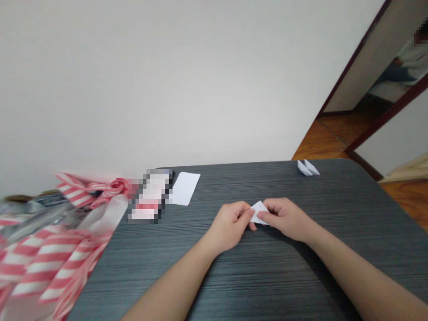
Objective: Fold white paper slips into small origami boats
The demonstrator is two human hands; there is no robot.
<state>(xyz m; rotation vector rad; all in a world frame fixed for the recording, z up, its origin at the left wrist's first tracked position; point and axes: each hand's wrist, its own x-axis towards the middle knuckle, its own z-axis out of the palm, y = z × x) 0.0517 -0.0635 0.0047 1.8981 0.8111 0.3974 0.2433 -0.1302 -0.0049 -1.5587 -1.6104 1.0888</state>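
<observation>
Both hands meet over the middle of the dark grey table. My left hand and my right hand pinch a small folded white paper piece between their fingertips, just above the tabletop. The fingers of each hand are curled and pressed on the paper's edges. Most of the paper is hidden behind the fingers; a pointed white corner shows between the hands.
A flat white paper sheet lies at the table's far left, beside a blurred-out object. A small folded white paper sits at the far right edge. A red-and-white striped plastic bag hangs off the left side. White wall behind; wooden floor right.
</observation>
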